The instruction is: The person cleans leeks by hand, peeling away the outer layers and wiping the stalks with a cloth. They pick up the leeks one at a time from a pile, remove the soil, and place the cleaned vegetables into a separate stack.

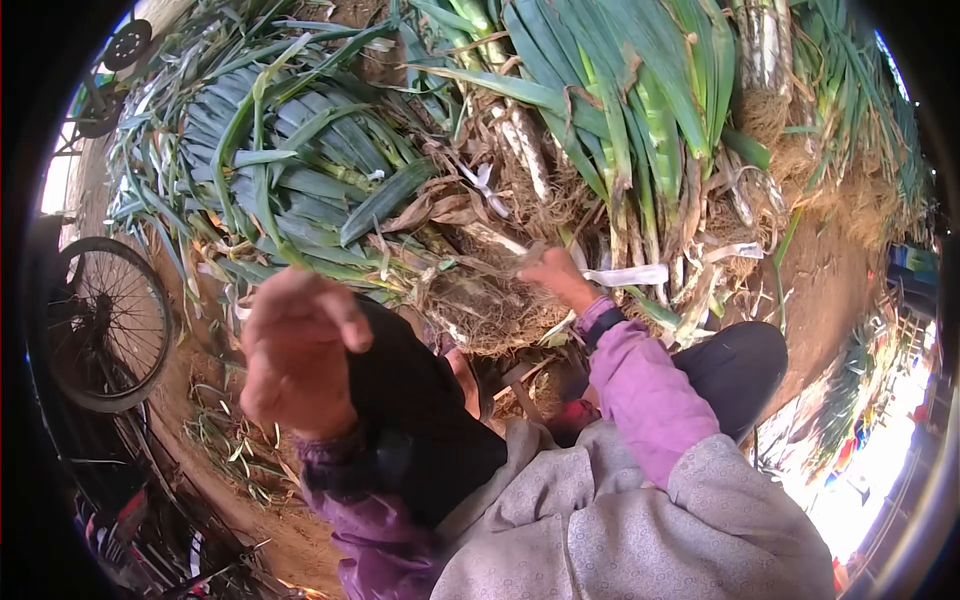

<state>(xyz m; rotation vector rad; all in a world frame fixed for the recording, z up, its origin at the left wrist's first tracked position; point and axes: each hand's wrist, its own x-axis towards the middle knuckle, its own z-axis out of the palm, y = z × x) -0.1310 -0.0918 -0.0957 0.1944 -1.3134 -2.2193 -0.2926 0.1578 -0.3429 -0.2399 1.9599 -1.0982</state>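
Note:
My left hand (300, 350) is raised above my dark-trousered leg, thumb apart from the loosely bent fingers, with nothing visible in it. Beyond its fingertips lies a bundle of leeks (300, 160) with long green leaves. My right hand (560, 278) is closed round the root end of a thin leek stalk (492, 237), whose pale shaft points to the upper left. Dry roots (500, 310) hang below that stalk. Just past the right hand stand more leeks (660, 130), and a white strip (627, 275) lies beside the wrist.
A spoked wheel (103, 323) is at the far left, with dark metal parts below it. Further leeks with tangled roots (850, 200) are at the upper right. Brown ground (825, 290) shows at the right. Loose leaf scraps (235, 440) lie at the lower left.

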